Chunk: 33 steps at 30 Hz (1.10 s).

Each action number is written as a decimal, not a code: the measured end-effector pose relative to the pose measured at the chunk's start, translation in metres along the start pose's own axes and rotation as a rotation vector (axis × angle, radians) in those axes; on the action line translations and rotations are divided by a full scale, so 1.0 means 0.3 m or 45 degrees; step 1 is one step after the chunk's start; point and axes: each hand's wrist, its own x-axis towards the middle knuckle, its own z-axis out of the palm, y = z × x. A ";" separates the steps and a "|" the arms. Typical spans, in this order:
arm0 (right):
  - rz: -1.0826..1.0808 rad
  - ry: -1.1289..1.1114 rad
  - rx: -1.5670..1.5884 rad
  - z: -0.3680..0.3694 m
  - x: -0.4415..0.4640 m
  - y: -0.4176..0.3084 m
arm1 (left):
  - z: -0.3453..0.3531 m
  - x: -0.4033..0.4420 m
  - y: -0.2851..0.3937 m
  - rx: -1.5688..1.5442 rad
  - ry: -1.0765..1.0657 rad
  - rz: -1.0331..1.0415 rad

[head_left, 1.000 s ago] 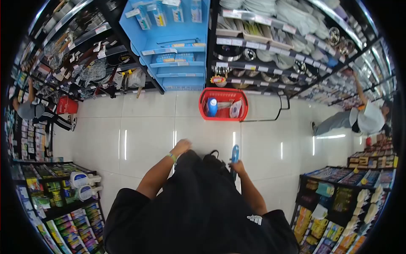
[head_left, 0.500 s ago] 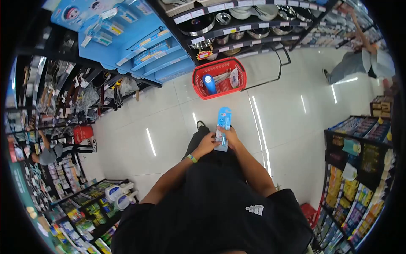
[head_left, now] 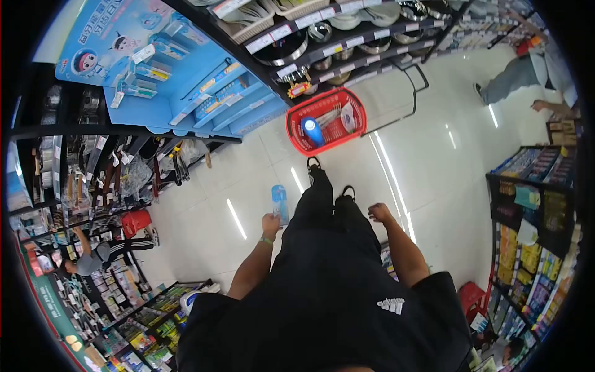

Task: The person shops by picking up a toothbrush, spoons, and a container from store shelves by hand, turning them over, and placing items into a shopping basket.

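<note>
My left hand (head_left: 270, 224) is closed on the lower end of a slim blue blister pack (head_left: 279, 201), holding it upright beside my left leg. The pack has a rounded blue top; its contents are too small to make out. My right hand (head_left: 377, 213) hangs out to the right of my legs, holding nothing, its fingers loosely bent and partly apart. In front of my feet, a red shopping basket (head_left: 297, 139) stands on the floor with its long black handle stretched to the right. Inside it are a blue bottle (head_left: 313, 131) with a white cap and a white package (head_left: 349, 118).
A blue display stand (head_left: 164, 102) with hanging packs is ahead on the left, beside shelves of metal bowls (head_left: 375, 46). Kitchen tools hang at left, near a person (head_left: 93, 257). Another person (head_left: 517, 80) stands at right by stocked shelves (head_left: 533, 204).
My hands have parted: the left carries the blister pack out to the left, and the right has let go and swung right. Both my feet now show, nearer the basket.
</note>
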 end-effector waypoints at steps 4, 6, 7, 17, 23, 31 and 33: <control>0.141 0.152 0.418 -0.098 -0.134 -0.055 | -0.015 0.117 0.121 -0.019 -0.033 -0.025; 0.198 0.206 0.419 -0.092 -0.140 -0.080 | -0.017 0.189 0.214 0.166 -0.075 0.122; 0.236 0.220 0.440 -0.075 -0.151 -0.119 | -0.013 0.217 0.281 0.221 -0.081 0.188; -0.229 0.834 -0.496 0.214 -0.173 -0.516 | 0.149 0.542 0.719 -0.056 -0.747 0.195; 0.183 0.259 0.267 0.137 -0.137 -0.552 | 0.188 0.453 0.720 -0.272 -1.108 -0.008; -0.473 0.459 -0.459 0.075 0.065 -0.699 | 0.185 0.421 0.842 -0.225 -1.346 0.041; -0.466 0.501 -0.455 0.100 -0.023 -0.900 | 0.189 0.415 0.868 -0.215 -1.391 0.032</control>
